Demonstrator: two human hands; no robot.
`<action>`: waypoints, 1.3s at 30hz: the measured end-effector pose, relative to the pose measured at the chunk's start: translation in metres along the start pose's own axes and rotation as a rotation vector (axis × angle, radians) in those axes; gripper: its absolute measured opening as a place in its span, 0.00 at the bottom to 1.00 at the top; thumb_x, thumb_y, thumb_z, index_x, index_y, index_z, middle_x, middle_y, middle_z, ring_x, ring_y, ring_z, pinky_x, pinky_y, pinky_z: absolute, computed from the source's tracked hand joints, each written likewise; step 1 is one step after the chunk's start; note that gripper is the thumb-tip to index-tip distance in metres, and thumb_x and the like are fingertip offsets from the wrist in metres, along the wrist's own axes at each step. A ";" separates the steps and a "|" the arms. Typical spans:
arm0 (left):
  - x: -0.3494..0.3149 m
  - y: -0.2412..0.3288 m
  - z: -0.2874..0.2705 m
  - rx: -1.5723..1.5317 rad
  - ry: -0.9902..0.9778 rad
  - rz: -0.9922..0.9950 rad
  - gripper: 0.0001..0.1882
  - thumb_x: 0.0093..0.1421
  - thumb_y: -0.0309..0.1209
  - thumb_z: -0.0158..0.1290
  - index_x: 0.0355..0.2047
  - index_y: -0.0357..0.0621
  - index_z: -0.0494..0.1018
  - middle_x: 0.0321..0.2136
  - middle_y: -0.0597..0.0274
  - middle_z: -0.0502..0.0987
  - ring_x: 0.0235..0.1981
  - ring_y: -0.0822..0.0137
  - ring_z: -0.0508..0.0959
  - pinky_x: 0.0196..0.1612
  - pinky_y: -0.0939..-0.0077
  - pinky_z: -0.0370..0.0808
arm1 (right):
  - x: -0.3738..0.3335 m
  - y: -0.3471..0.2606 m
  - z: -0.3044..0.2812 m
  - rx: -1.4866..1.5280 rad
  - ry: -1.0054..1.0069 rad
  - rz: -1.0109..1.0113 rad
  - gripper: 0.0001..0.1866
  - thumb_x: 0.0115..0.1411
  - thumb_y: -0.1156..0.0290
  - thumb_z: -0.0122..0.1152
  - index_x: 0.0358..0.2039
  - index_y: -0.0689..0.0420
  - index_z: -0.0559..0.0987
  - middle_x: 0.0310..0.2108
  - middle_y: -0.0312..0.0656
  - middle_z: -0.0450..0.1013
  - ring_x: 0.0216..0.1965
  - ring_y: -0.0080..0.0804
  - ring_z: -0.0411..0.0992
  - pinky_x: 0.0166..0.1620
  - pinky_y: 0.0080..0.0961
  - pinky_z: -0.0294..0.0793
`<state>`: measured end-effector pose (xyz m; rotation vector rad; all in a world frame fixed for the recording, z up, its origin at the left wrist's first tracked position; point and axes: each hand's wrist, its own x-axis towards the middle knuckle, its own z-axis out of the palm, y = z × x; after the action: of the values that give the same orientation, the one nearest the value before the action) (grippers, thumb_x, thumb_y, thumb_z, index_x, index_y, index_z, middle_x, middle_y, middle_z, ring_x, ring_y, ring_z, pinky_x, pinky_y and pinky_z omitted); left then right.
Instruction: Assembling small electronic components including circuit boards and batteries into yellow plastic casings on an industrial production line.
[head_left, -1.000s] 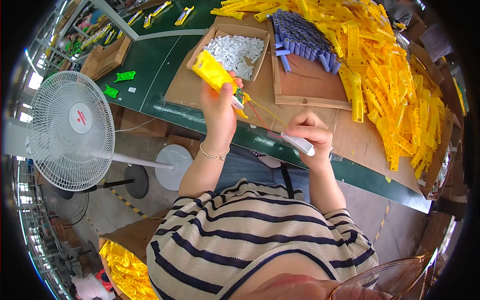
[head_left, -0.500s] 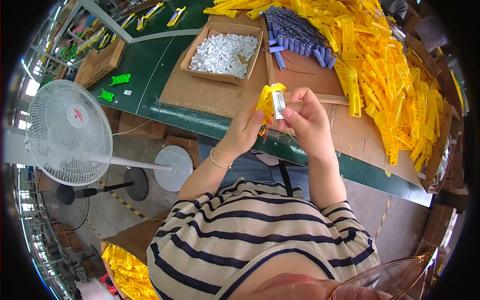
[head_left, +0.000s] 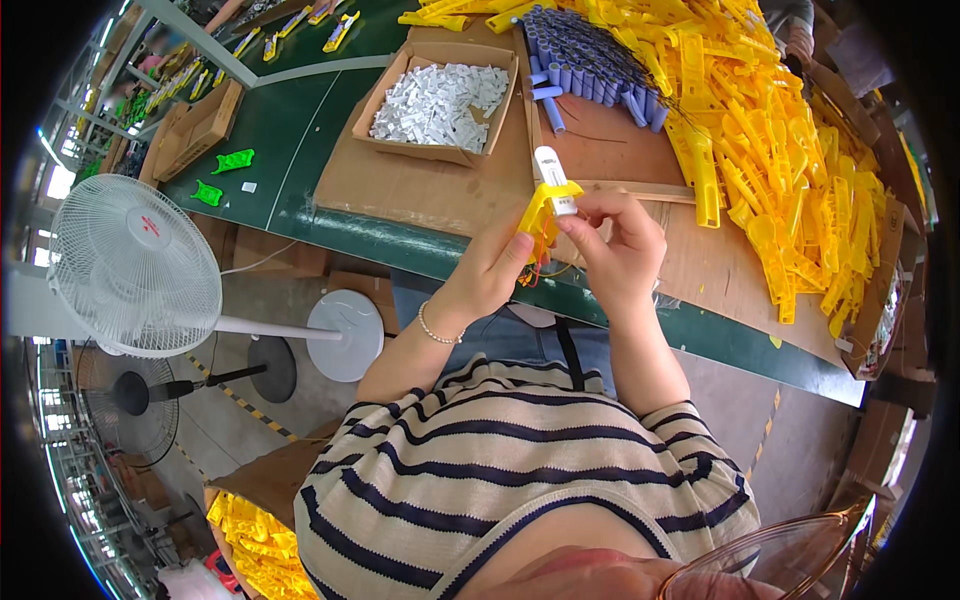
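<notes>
My left hand (head_left: 483,278) is closed around a yellow plastic casing (head_left: 533,222), its thumb lying along the side. A slim white plastic piece (head_left: 547,165) with a rounded tip runs through the casing's far end and sticks out beyond it. With thumb and bent forefinger, my right hand (head_left: 625,255) pinches the near end of that white piece. Thin red and yellow wires (head_left: 535,272) dangle below the casing between both hands. The casing's lower part is hidden by my left fingers.
A cardboard box of small white parts (head_left: 367,140) stands ahead on the green workbench (head_left: 300,190). Blue-wrapped cylindrical cells (head_left: 590,85) with dark leads lie beside a large heap of yellow casings (head_left: 760,150). Two green pieces (head_left: 235,160) sit left; a white fan (head_left: 140,265) stands near the bench.
The white piece has shifted away from me through the yellow casing, so its rounded tip now projects past the far end. My right fingers have closed in nearer to the casing.
</notes>
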<state>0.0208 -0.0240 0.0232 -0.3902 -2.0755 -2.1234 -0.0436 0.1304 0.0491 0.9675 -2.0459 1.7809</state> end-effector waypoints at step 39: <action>-0.007 -0.018 0.009 -0.005 0.223 -0.065 0.26 0.68 0.45 0.29 0.53 0.36 0.61 0.32 0.66 0.70 0.22 0.84 0.65 0.23 0.92 0.59 | -0.006 -0.007 0.020 -0.198 0.030 0.046 0.04 0.45 0.77 0.63 0.24 0.57 0.77 0.22 0.38 0.68 0.26 0.36 0.67 0.32 0.30 0.63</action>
<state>0.0230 -0.0154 0.0038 -0.0815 -1.9820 -2.0990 -0.0301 0.1127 0.0470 0.8379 -2.1916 1.5674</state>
